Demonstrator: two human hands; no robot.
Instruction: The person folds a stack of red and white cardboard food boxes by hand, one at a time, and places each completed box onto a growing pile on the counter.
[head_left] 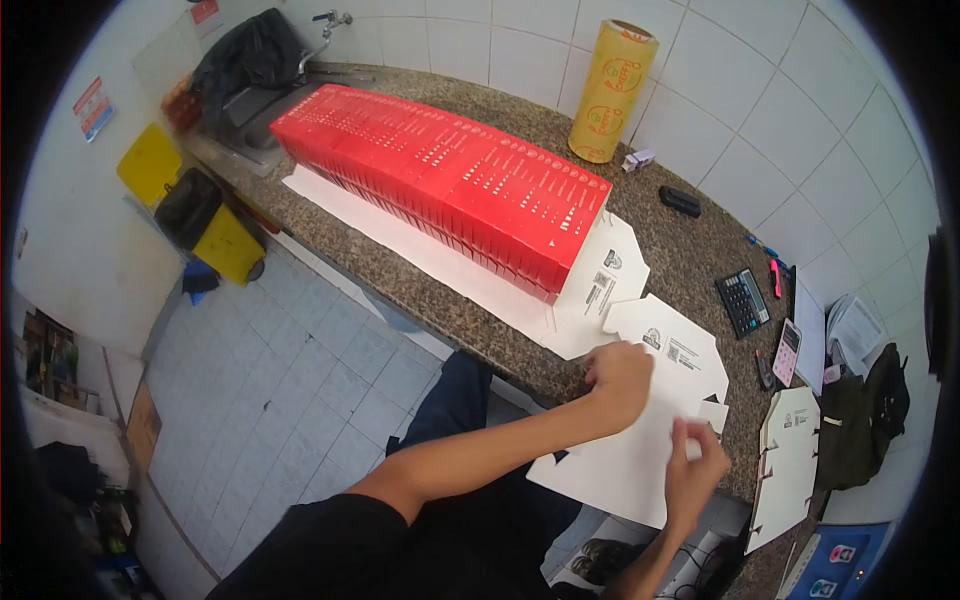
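Note:
A flat white die-cut cardboard sheet, printed with a small logo and a code, lies in front of me and overhangs the counter's front edge. My left hand is closed in a loose fist over its left side; whatever the fingers hold is hidden. At the sheet's right side, beside a small flap, my right hand is curled with the thumb near the fingertips. I cannot make out anything between them. Further along stands a long row of red printed cartons, packed tightly together. More white cardboard lies beneath the row.
On the granite counter are a yellow film roll, a black stapler, a black calculator and a pink one. More cardboard lies right, near a dark bag. A yellow bin stands left.

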